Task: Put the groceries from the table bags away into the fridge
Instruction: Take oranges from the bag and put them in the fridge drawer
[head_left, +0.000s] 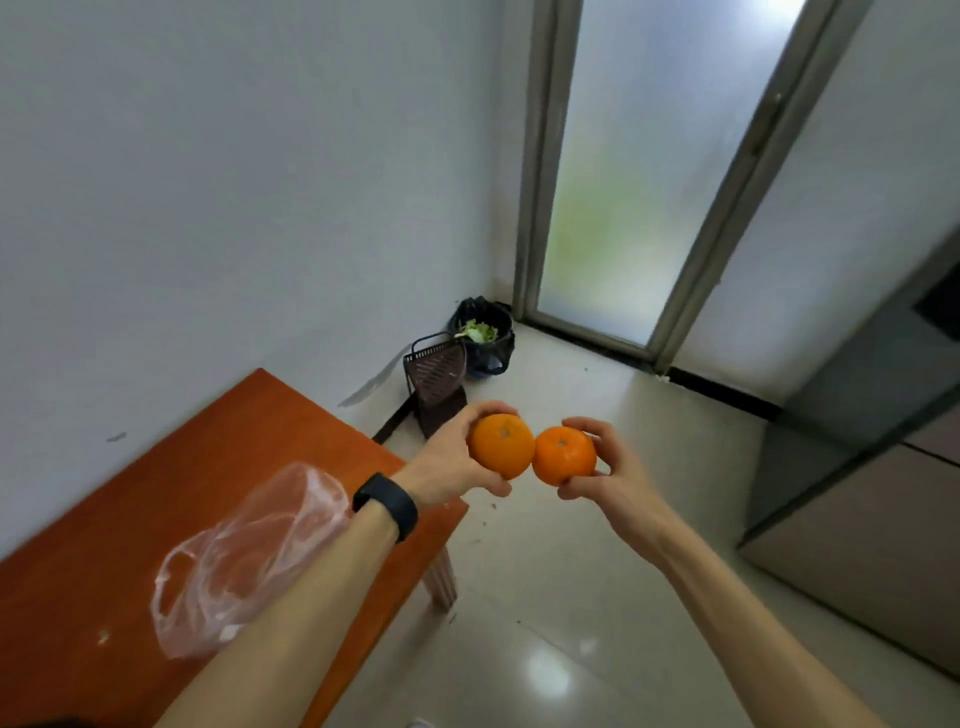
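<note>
1. Two oranges are held in the air, past the table (156, 493) corner and above the floor. The left orange (501, 445) and the right orange (564, 455) touch side by side, stem ends up.
2. The left hand (452, 460) is closed round its orange, thumb below and fingers over the top. The right hand (608, 467) is closed round the other in the same way. Each grip is full; neither fruit is seen to slip.
3. Step in hand, as judged: carrying the fruit from the table to the fridge (872, 441), which stands well to the right of the table with its doors shut.
4. Advice: both hands being full, one orange should be passed to the other hand, or tucked against the body, so that a door can be pulled. The fruit should be kept level and not squeezed.
5. On the table, beside the left forearm, a clear bag (239, 561) lies slack; whether anything is left in it cannot be told.
6. Beyond the table, against the wall, a dustpan (436, 379) stands and a bin (485, 338) with green scraps is seen. Both are clear of the route.
7. The floor between table and fridge is bare but glossy, with small specks; care in stepping is advised.
</note>
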